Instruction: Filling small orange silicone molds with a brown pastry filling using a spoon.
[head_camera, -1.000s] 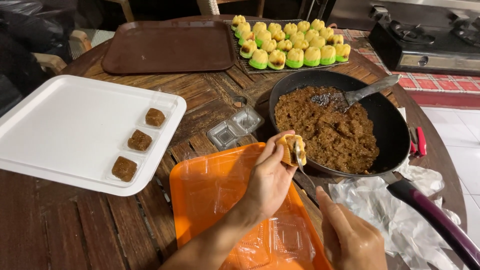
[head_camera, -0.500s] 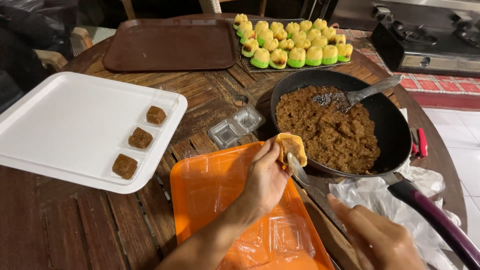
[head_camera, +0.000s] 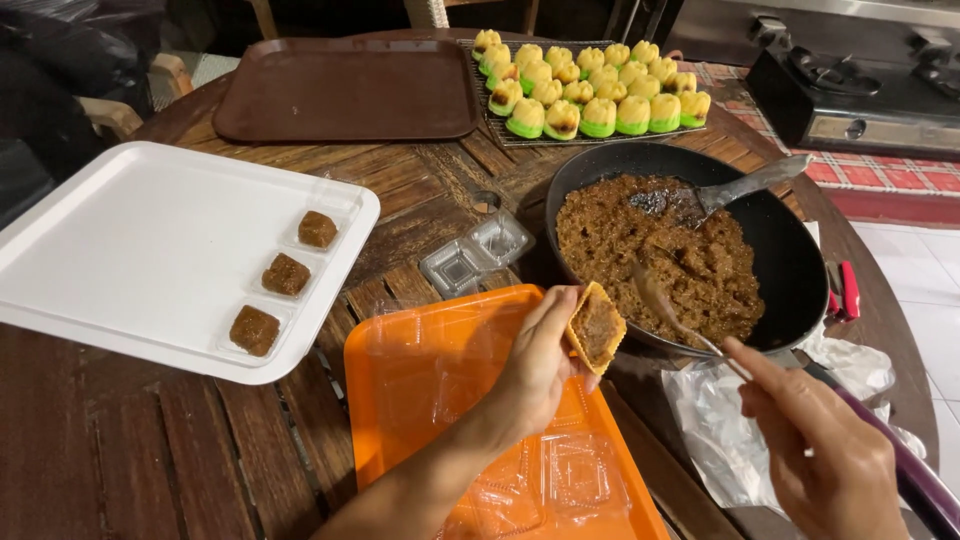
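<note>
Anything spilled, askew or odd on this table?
Nothing stands out. No spill around the black pan of brown filling. Three brown pieces sit in a row on the white tray. The left hand holds a filled square pastry shell; the right hand holds a spoon.

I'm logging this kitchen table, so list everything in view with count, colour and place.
white tray: one, white, left
brown squares: three, brown, on the white tray's right edge
brown tray: one, brown, far centre
small cakes: many, yellow and green, far rack
pan: one, black, right, holding brown filling
orange tray: one, orange, near centre
clear moulds: a few, clear, mid-table
stove: one, grey, far right
left hand: holds a filled pastry shell
right hand: holds a spoon over the pan
</note>
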